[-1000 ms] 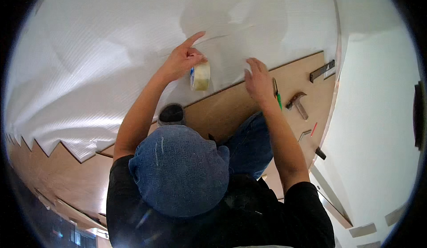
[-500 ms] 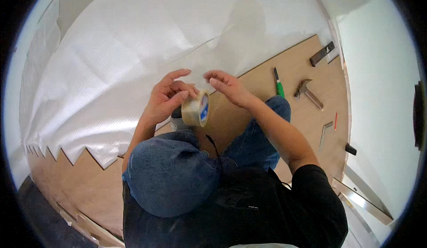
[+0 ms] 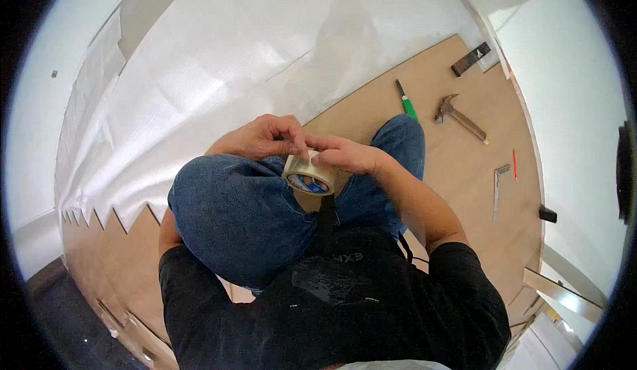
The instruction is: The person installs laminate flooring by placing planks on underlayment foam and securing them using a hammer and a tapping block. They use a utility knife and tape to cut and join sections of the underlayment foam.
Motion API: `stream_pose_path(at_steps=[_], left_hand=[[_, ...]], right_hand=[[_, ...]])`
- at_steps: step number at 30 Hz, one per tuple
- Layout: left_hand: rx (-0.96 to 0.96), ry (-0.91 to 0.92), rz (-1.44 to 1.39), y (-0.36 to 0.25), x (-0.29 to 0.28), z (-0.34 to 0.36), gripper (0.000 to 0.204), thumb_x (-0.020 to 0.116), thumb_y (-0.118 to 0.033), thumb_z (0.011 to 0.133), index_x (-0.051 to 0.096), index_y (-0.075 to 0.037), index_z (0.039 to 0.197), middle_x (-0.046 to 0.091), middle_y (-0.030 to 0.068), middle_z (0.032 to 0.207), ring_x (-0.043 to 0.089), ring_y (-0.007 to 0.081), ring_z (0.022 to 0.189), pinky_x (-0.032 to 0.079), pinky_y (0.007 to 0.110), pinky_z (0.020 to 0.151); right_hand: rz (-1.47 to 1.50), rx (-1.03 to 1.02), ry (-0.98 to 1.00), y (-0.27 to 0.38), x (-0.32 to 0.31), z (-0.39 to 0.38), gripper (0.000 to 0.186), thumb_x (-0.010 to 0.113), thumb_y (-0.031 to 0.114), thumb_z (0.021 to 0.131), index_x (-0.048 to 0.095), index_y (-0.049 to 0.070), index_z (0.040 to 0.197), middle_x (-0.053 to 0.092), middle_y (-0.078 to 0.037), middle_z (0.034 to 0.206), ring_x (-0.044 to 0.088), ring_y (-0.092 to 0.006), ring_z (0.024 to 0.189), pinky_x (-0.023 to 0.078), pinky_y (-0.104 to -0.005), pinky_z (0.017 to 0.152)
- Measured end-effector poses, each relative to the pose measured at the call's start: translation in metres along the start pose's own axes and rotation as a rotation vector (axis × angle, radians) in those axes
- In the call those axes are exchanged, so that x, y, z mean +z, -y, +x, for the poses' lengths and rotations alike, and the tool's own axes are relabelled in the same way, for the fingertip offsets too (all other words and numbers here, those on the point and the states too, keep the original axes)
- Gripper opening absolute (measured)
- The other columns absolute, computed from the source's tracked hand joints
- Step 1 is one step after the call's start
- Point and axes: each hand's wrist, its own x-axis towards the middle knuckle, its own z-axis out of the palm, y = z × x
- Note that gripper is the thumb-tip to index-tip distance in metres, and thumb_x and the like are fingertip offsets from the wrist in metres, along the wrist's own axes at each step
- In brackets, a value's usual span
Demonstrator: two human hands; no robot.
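Note:
Over my lap, between my knees, a roll of clear tape (image 3: 323,170) with a blue-printed core is tilted so that its ring opening faces me. My left hand (image 3: 271,136) has its thumb and fingers pinched together at the far edge of the roll; whether a loose tape end is between them is too small to see. My right hand (image 3: 353,156) grips the roll from the right, thumb on the tape and index finger bent beside the left fingertips. Beyond both hands a white sheet (image 3: 192,84) lies over the floor.
Brown floor boards (image 3: 458,177) extend to the right, bearing a green-handled knife (image 3: 409,108), a claw hammer (image 3: 464,119), a metal square (image 3: 497,191), a red pencil (image 3: 515,164), a black bar (image 3: 470,59) and a black block (image 3: 547,214). A metal strip (image 3: 564,295) lies by the right wall.
My hands have come together lower, over my lap. The tape roll has turned its opening toward me, and my right hand has taken hold of it. My view has shifted slightly.

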Motion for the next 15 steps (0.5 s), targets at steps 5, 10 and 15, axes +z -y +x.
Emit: stream_pose_path(at_steps=[5, 10, 15], left_hand=[[0.007, 0.204, 0.232, -0.020, -0.013, 0.020, 0.010, 0.068, -0.007, 0.098, 0.069, -0.007, 0.107, 0.074, 0.0059, 0.105, 0.069, 0.0184, 0.106, 0.053, 0.036, 0.099], [0.122, 0.244, 0.173, -0.010, -0.049, 0.060, 0.027, 0.073, -0.018, 0.092, 0.069, -0.009, 0.117, 0.072, 0.0037, 0.118, 0.065, 0.0196, 0.114, 0.048, 0.039, 0.105], [0.267, -0.369, 0.689, 0.058, -0.120, 0.134, 0.043, 0.069, -0.034, 0.097, 0.062, -0.017, 0.137, 0.058, 0.0120, 0.145, 0.046, 0.0327, 0.141, 0.036, 0.049, 0.117]], right_hand=[[0.030, 0.007, -0.082, 0.011, 0.011, -0.016, 0.046, 0.058, 0.024, 0.100, 0.055, 0.003, 0.141, 0.062, -0.007, 0.127, 0.057, -0.0153, 0.116, 0.047, -0.0311, 0.102], [-0.038, 0.131, -0.329, 0.016, -0.009, -0.005, 0.032, 0.059, 0.030, 0.106, 0.066, 0.006, 0.125, 0.067, -0.002, 0.108, 0.061, -0.0104, 0.097, 0.051, -0.0277, 0.088], [-0.122, 0.101, -0.794, -0.018, -0.083, -0.014, 0.029, 0.057, 0.027, 0.107, 0.065, 0.005, 0.124, 0.070, -0.003, 0.097, 0.066, -0.0114, 0.085, 0.054, -0.0271, 0.073]])
